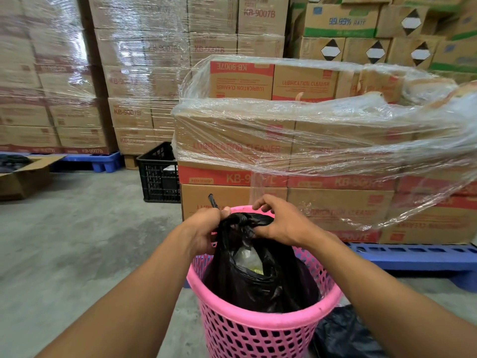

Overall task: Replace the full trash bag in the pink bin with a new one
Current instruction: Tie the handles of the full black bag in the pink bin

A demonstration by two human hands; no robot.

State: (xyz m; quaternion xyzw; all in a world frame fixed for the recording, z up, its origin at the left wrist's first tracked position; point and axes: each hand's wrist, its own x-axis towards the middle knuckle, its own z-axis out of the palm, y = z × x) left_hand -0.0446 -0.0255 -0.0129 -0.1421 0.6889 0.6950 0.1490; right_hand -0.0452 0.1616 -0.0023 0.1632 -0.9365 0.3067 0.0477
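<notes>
A pink perforated bin (pixel 260 324) stands on the concrete floor just in front of me. Inside it sits a full black trash bag (pixel 260 275), its top gathered into a knot above the rim. My left hand (pixel 206 226) grips one twisted end of the bag, which sticks up past my fingers. My right hand (pixel 278 223) pinches the bag at the knot from the other side. Pale rubbish shows through a gap under the knot. Another black bag (pixel 340 334) lies crumpled on the floor to the right of the bin.
A pallet of shrink-wrapped cartons (pixel 309 156) on a blue plastic base (pixel 418 257) stands right behind the bin. A black crate (pixel 158 174) sits to its left, an open cardboard box (pixel 24 177) at the far left. Tall wrapped stacks fill the background.
</notes>
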